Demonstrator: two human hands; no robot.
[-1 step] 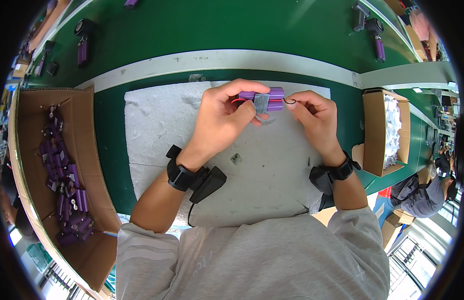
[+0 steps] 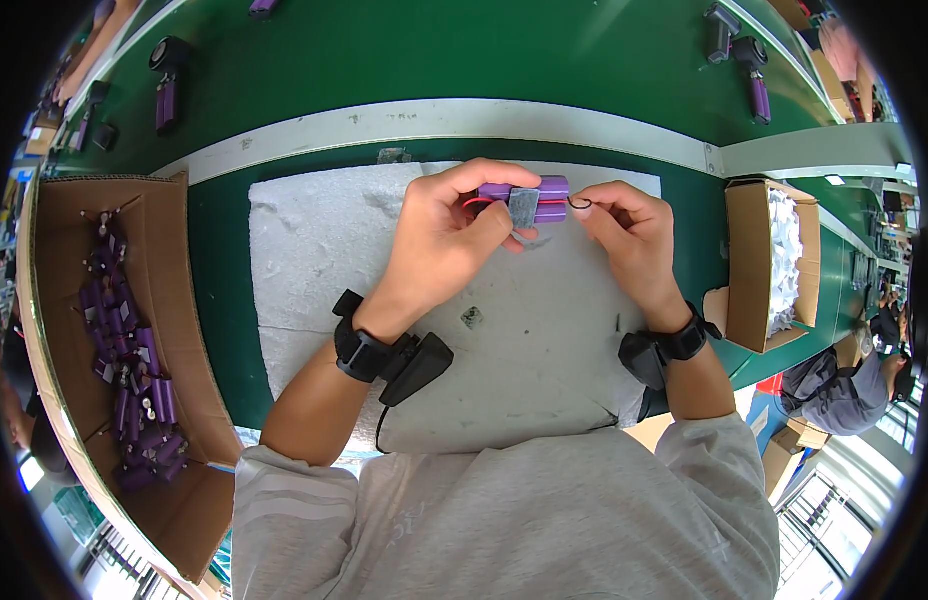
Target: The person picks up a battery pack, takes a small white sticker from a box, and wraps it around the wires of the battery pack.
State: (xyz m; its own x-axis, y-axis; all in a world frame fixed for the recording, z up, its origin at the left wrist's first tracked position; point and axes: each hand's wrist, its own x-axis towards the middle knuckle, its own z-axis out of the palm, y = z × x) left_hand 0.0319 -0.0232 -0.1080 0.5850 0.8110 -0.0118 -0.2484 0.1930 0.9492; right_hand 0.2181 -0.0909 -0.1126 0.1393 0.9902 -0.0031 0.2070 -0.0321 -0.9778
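Observation:
My left hand [image 2: 442, 235] is closed around a purple battery pack [image 2: 553, 187] made of cylindrical cells, held above the pale mat. The thumb presses by a grey square patch [image 2: 524, 208] on the pack's side. A red wire [image 2: 475, 201] curves at the pack's left end, close to my fingers. From the right end comes a thin black wire [image 2: 574, 206]. My right hand [image 2: 639, 240] pinches that wire between thumb and fingertips, a little apart from the cells.
White padded sheet [image 2: 324, 240] covers the green bench in front of me. On the left, a cardboard box [image 2: 209, 380] holds many purple battery packs [image 2: 124, 330]. A smaller carton [image 2: 749, 270] with white pieces stands right. Beyond a pale rail [image 2: 444, 118] lie purple-handled devices [image 2: 166, 85].

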